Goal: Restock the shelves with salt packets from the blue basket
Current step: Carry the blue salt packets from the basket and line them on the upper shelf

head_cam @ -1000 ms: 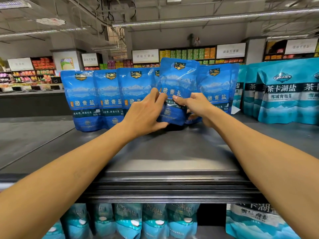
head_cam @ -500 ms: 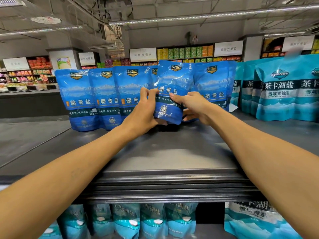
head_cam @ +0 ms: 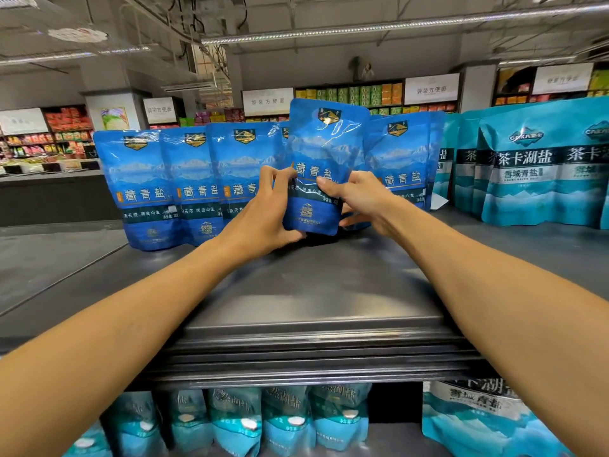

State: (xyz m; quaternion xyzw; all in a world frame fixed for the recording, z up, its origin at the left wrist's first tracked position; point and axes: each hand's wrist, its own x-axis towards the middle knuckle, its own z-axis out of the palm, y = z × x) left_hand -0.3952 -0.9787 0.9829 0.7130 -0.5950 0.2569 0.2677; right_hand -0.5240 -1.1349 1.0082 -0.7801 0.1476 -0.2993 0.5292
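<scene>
Both hands, left (head_cam: 263,212) and right (head_cam: 361,199), gripped one blue salt packet (head_cam: 324,153) upright near the shelf's (head_cam: 313,291) back edge, apparently just touching it.

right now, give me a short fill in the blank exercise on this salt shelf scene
1. The blue salt packet raised above its row is held by ____ hands.
2. The left hand grips the packet's ____ edge, the right hand the other.
3. The teal salt packets stand to the ____ of the blue row on the top shelf.
4. The packets on the shelf below are ____ in colour.

Missing words: both; left; right; teal
</scene>
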